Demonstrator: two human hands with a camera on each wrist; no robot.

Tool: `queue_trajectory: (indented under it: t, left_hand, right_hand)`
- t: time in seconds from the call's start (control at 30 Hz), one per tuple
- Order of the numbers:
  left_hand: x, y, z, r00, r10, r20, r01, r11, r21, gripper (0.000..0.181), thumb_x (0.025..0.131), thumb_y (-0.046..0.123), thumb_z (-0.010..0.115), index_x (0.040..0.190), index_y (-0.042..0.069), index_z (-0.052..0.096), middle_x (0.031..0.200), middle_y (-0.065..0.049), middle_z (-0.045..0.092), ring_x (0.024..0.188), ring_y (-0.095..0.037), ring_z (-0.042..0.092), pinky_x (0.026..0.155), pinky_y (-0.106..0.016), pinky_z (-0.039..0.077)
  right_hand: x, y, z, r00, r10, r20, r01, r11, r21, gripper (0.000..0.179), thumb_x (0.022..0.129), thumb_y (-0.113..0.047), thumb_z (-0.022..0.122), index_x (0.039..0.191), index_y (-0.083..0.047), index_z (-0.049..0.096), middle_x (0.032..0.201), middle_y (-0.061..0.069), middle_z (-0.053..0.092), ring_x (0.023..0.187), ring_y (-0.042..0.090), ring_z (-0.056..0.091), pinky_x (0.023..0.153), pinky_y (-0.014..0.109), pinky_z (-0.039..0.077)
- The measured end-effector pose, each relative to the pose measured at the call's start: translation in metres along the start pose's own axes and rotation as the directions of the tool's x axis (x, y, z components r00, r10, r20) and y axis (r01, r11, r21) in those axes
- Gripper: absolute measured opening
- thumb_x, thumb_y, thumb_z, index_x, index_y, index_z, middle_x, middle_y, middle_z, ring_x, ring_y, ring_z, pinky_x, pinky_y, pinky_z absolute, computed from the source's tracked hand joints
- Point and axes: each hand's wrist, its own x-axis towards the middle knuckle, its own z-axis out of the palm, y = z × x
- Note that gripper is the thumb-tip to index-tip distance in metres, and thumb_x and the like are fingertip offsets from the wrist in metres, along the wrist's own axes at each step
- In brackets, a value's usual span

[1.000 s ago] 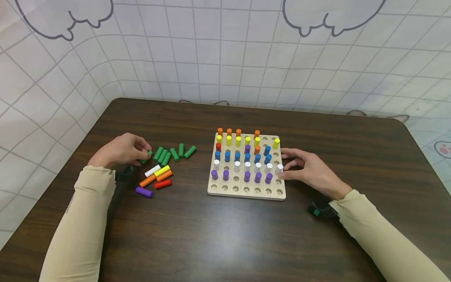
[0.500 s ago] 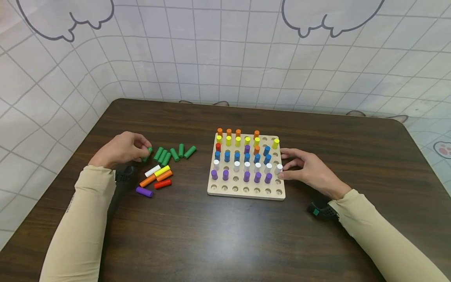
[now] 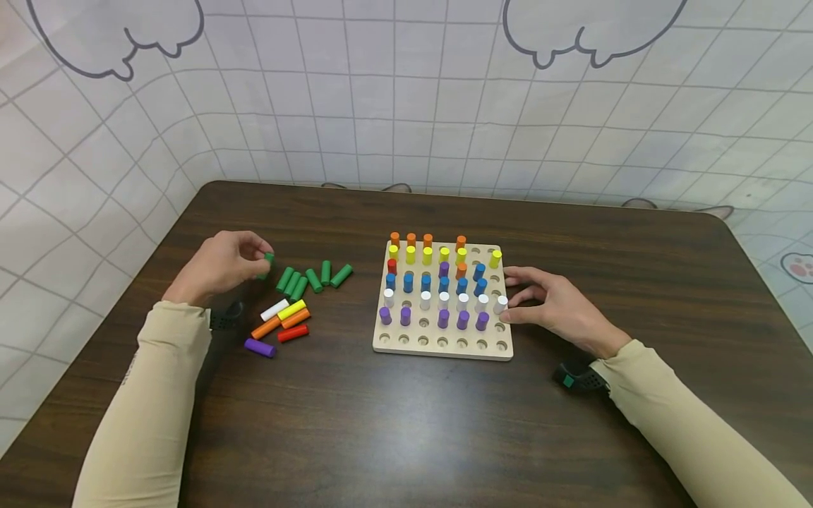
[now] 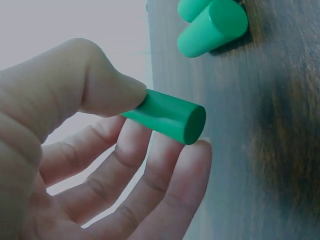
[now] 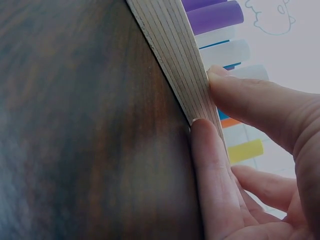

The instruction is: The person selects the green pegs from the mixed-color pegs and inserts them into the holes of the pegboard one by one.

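Note:
My left hand point(image 3: 222, 262) pinches a green peg point(image 4: 167, 117) between the thumb and fingertips, just left of the other loose green pegs point(image 3: 314, 280). In the left wrist view the peg juts out past the thumb, above the tabletop. At the right side of a wooden pegboard point(image 3: 444, 352), my right hand point(image 3: 559, 308) holds the edge: thumb at the upper rim, index finger along the layered side point(image 5: 175, 55). Standing in the board are rows of orange, yellow, blue, white and purple pegs, plus a red peg point(image 3: 392, 267) at the left. The front row of holes holds no pegs.
Closer to me than the green pegs lie a white peg point(image 3: 274, 310), a yellow peg point(image 3: 292, 310), two orange pegs point(image 3: 296, 319), a red peg point(image 3: 293, 334) and a purple peg point(image 3: 260, 348). The dark wooden table point(image 3: 356, 437) meets a grid-patterned backdrop point(image 3: 381, 106) behind.
With the green peg in its pinch, my left hand has risen slightly and shifted away from me. The right hand stays at the board's edge.

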Motion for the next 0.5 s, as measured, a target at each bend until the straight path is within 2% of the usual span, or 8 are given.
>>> queue_trajectory:
  t: [0.3, 0.5]
  left_hand:
    - [-0.003, 0.008, -0.003, 0.998, 0.018, -0.056, -0.02, 1.0, -0.023, 0.028, 0.092, 0.019, 0.062, 0.117, 0.009, 0.067, 0.109, -0.013, 0.072, 0.084, -0.019, 0.064, 0.071, -0.03, 0.048]
    - [-0.006, 0.013, -0.002, 0.997, 0.022, -0.08, -0.027, 0.998, -0.062, 0.027, 0.095, 0.023, 0.063, 0.12, 0.012, 0.068, 0.111, -0.011, 0.073, 0.09, -0.019, 0.067, 0.078, -0.03, 0.05]
  right_hand:
    - [-0.001, 0.0, 0.0, 1.0, -0.008, -0.002, 0.008, 1.0, 0.006, 0.086, 0.085, -0.036, 0.086, 0.156, -0.017, 0.042, 0.146, 0.008, 0.058, 0.112, 0.022, 0.063, 0.09, 0.02, 0.05]
    - [0.001, 0.0, 0.001, 1.0, -0.01, 0.0, 0.01, 1.0, 0.001, 0.088, 0.084, -0.039, 0.086, 0.156, -0.016, 0.042, 0.146, 0.008, 0.059, 0.112, 0.02, 0.065, 0.093, 0.02, 0.049]
